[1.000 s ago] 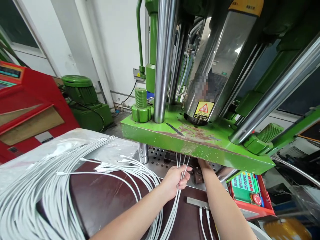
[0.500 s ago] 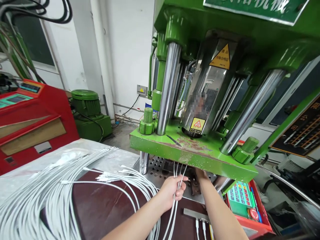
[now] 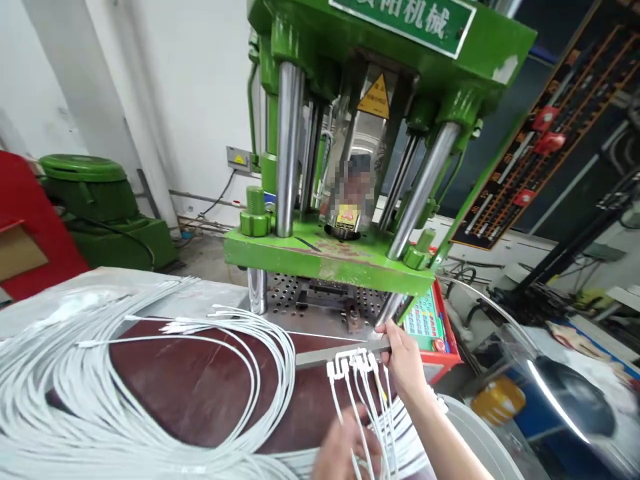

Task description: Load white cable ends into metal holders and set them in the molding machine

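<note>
My right hand grips the right end of a flat grey metal bar between thumb and fingers, above the front of the work table. Along the bar sit several white moulded cable ends joined by white plastic runners, their white cables hanging down. Below the bar, my left hand is among these hanging cables. Motion smears its fingers, so whether they close on a cable is unclear. Behind both hands stands a green press, its perforated metal bed visible below the plate.
A large coil of white cables covers the left of the brown table mat. Right of the press is a red control box with buttons. A round grey bin stands at the lower right. A green motor is at left.
My right hand has come out from under the press and now holds the bar, raised off the mat. My left hand has moved down from the press to the hanging cables. The view has swung right.
</note>
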{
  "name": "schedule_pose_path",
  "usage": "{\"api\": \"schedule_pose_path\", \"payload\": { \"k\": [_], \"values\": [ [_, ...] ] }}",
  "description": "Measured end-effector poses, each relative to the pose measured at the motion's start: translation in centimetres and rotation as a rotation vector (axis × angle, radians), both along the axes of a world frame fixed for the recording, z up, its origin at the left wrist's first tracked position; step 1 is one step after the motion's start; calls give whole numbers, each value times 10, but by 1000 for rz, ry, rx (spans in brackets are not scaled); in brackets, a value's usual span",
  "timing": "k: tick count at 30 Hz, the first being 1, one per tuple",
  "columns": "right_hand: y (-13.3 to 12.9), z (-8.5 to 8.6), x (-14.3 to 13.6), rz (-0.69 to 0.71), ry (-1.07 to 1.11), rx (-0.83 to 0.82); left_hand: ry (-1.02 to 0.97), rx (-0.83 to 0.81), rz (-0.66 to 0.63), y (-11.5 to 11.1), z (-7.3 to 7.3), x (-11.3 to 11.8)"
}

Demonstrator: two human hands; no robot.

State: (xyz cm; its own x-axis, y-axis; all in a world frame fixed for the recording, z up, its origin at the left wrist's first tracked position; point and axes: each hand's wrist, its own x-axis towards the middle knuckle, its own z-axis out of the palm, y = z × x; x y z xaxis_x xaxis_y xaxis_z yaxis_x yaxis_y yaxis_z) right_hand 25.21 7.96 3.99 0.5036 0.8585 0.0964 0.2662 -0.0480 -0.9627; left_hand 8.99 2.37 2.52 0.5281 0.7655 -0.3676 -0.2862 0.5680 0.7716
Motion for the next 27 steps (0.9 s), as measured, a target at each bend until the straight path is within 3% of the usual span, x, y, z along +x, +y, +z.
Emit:
{"api": "schedule_pose_path", "payload": {
  "k": [1,4,6,9,12,15,18,22,27],
  "values": [
    [-14,4,0,-8,60,37,-9,-2,34,2,4,-4],
    [-48,18,-1,-13,122,100,-46,48,297,14,22,-17],
    [-62,27,-3,-16,81,111,18,128,355,18,33,-23],
    [-77,40,-4,8,-33,86,140,228,304,17,41,-28],
    [-92,54,-4,70,-343,144,217,327,329,16,39,-30],
    [-110,67,-6,237,-738,230,298,411,351,19,35,-32],
    [-121,73,-12,404,-999,183,329,447,339,20,37,-34],
    [-121,67,-21,371,-1181,170,370,554,333,18,42,-32],
    [-118,61,-25,288,-1304,272,407,601,302,19,41,-31]
  ]
}}
